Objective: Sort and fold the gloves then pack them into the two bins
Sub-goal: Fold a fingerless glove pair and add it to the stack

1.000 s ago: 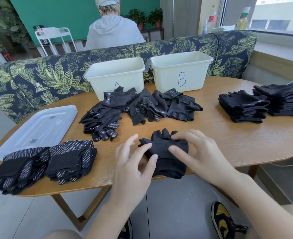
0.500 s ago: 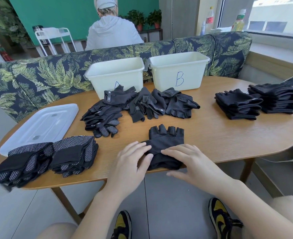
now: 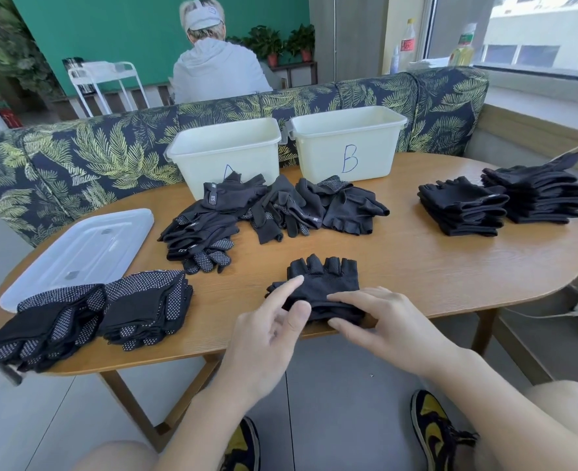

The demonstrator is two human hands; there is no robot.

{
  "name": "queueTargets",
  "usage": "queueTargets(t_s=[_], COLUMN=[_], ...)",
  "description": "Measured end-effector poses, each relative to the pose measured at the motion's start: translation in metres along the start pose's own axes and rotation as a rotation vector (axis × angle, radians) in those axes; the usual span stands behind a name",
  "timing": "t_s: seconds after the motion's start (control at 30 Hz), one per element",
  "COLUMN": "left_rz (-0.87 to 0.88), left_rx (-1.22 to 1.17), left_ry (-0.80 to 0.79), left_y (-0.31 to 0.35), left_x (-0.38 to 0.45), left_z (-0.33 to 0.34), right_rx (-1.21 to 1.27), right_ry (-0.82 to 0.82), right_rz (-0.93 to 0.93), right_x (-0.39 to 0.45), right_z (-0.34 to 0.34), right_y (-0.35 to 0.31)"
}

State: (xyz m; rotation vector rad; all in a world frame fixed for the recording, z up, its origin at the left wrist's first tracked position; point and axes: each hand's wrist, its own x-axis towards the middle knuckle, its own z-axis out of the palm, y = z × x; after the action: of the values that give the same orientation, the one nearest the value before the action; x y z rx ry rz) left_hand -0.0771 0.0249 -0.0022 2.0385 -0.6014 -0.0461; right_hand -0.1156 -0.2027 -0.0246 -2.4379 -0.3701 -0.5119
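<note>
A black fingerless glove (image 3: 328, 277) lies at the near edge of the wooden table (image 3: 416, 266), its finger stubs pointing away from me. My left hand (image 3: 267, 334) rests a straight index finger on the glove's left side, thumb at the cuff. My right hand (image 3: 386, 324) pinches the cuff, fingers on top and thumb at the near edge. A loose pile of unsorted black gloves (image 3: 274, 209) sits in front of bin A (image 3: 226, 147) and bin B (image 3: 348, 130). What the bins hold is hidden.
Two stacks of folded dotted gloves (image 3: 145, 307) lie at the near left beside a clear lid (image 3: 80, 253). Two stacks of folded fingerless gloves (image 3: 461, 209) stand at the right. A leaf-print sofa (image 3: 77, 164) backs the table; a person sits beyond it.
Both hands have slid back from the glove's palm to its cuff at the table edge. My left index finger has lifted and straightened, and the glove now lies flatter, with its stubs uncovered.
</note>
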Motion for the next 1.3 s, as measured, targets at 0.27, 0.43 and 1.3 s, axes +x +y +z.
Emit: queueTargets(t_s=[0.27,0.43,1.3], left_rz=[-0.282,-0.386,-0.163], left_rx=[-0.35,-0.589,-0.577], left_ry=[-0.13,0.003,0.042], left_y=[0.014,0.02,0.013], left_x=[0.02,0.036,0.046], left_z=[0.008,0.02,0.044], right_rx=[0.096,0.099,0.835], right_ry=[0.003,0.008,0.147], right_rz=[0.066,0.057,0.492], right_x=[0.0,0.003,0.027], right_z=[-0.001,0.004,-0.011], right_y=[0.002,0.003,0.005])
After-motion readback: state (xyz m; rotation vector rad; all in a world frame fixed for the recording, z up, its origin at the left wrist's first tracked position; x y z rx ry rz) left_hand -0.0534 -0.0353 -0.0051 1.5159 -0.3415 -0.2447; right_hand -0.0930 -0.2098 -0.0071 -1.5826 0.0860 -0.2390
